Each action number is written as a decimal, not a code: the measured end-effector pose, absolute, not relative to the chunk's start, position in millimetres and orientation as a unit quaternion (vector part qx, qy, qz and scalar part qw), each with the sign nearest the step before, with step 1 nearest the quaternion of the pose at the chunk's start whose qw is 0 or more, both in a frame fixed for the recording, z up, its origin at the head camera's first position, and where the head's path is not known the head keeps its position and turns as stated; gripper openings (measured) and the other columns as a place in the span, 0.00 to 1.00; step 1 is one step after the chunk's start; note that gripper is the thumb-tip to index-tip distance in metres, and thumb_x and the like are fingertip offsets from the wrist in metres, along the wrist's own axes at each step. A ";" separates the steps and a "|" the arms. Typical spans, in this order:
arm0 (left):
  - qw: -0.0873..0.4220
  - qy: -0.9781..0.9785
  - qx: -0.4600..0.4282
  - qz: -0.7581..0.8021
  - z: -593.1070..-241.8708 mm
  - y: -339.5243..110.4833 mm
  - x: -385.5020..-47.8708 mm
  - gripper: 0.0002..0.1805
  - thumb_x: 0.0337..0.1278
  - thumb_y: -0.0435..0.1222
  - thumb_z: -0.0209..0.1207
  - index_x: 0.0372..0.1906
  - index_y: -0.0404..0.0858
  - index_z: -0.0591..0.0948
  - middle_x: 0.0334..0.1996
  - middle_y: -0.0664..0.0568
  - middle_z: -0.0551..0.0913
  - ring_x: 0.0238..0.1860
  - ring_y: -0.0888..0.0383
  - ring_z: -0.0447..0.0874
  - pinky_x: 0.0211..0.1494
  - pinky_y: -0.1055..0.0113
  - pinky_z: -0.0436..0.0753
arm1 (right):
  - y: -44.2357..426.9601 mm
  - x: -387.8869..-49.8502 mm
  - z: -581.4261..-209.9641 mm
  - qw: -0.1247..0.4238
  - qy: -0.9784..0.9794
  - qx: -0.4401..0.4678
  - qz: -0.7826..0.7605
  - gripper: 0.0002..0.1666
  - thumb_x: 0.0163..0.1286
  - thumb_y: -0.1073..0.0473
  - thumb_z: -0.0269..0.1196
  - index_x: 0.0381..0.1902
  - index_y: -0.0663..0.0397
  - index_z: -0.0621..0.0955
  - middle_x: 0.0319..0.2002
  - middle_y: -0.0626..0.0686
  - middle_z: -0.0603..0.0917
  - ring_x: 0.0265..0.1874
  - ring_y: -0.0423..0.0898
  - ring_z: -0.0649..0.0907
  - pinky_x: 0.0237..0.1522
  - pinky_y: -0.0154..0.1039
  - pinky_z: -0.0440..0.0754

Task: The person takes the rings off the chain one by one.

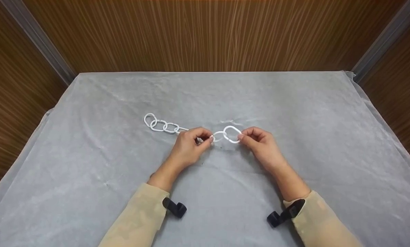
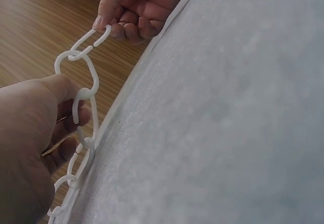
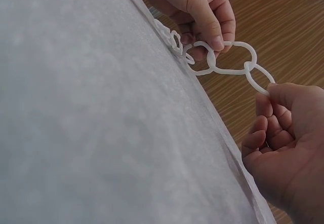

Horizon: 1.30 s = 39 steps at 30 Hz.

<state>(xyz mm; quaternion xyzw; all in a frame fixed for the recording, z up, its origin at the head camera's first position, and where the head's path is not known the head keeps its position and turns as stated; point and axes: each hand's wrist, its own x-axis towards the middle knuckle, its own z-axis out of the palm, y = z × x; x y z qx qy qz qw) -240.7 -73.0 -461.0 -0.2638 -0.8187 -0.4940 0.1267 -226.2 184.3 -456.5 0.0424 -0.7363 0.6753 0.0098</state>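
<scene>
A chain of white plastic links point(image 1: 171, 127) runs from the left across the grey cloth to both hands. My left hand point(image 1: 189, 144) pinches a link near the chain's right part between thumb and fingers. At the right end, my right hand point(image 1: 264, 146) pinches the last white link point(image 1: 232, 134) at its right edge. That end link hooks through a neighbouring link point(image 3: 230, 72), which spans the short space between the hands. Small gaps show in some links in the left wrist view. My left fingers hide part of the chain.
Grey cloth point(image 1: 225, 199) covers the table, with slight wrinkles behind the hands. Brown wood-grain panels point(image 1: 205, 34) stand at the back and both sides. Each sleeve carries a black strap-on mount point(image 1: 175, 208) near the wrist.
</scene>
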 end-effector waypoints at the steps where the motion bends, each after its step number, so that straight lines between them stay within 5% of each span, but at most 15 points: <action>1: 0.129 -0.818 -0.264 -0.495 -461.2 -72.9 -240.6 0.03 0.66 0.32 0.68 0.38 0.36 0.89 0.32 0.53 0.90 0.34 0.61 0.85 0.38 0.65 0.83 | 184.3 -226.2 -456.7 0.010 -0.736 0.042 0.676 0.06 0.73 0.65 0.70 0.37 0.64 0.84 0.26 0.48 0.78 0.26 0.40 0.73 0.27 0.32 0.70; 20: 0.232 -0.794 -0.287 -0.483 -462.4 -70.7 -240.5 0.03 0.60 0.27 0.73 0.37 0.33 0.90 0.32 0.49 0.89 0.33 0.57 0.86 0.37 0.57 0.85 | 184.4 -226.2 -458.7 0.000 -0.710 0.039 0.703 0.04 0.73 0.66 0.68 0.37 0.61 0.84 0.28 0.52 0.81 0.26 0.40 0.75 0.27 0.32 0.71; 39: 0.264 -0.803 -0.314 -0.432 -460.8 -68.7 -236.7 0.03 0.60 0.28 0.74 0.38 0.35 0.91 0.34 0.51 0.89 0.35 0.57 0.88 0.41 0.62 0.85 | 183.7 -225.1 -458.2 -0.017 -0.699 0.056 0.712 0.04 0.73 0.68 0.68 0.36 0.59 0.84 0.27 0.51 0.81 0.26 0.42 0.74 0.27 0.33 0.72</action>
